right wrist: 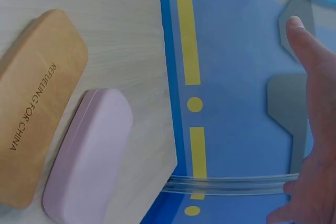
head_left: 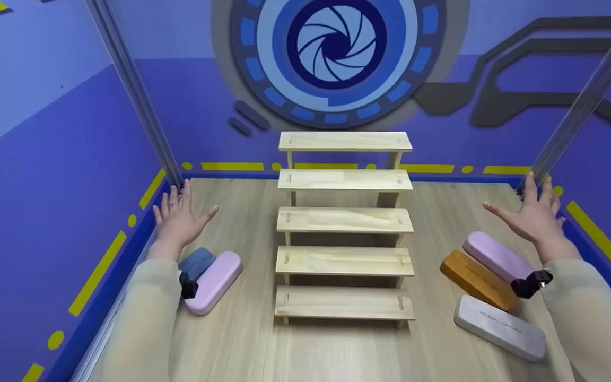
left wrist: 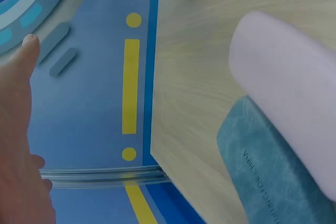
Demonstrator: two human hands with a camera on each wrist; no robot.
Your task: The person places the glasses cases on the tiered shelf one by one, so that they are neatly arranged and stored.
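Note:
My left hand (head_left: 177, 222) is held up with its fingers spread, holding nothing. Below it on the wood-grain surface lie a blue case (left wrist: 262, 166) and a pink case (head_left: 215, 284), side by side; the left wrist partly covers the blue one in the head view. My right hand (head_left: 536, 220) is likewise raised with fingers apart and touches nothing. Nearest to it is another pink case (right wrist: 92, 156), then an orange-brown case (right wrist: 44, 108) with printed lettering. A grey case (head_left: 499, 328), also lettered, lies closest to the front on that side.
Between the hands stands a light wooden stepped rack (head_left: 345, 260) with several shelves, bare on top. Blue-purple panels (head_left: 189, 106) enclose the back and both sides. Clear corner posts (head_left: 584, 101) rise at the back left and right.

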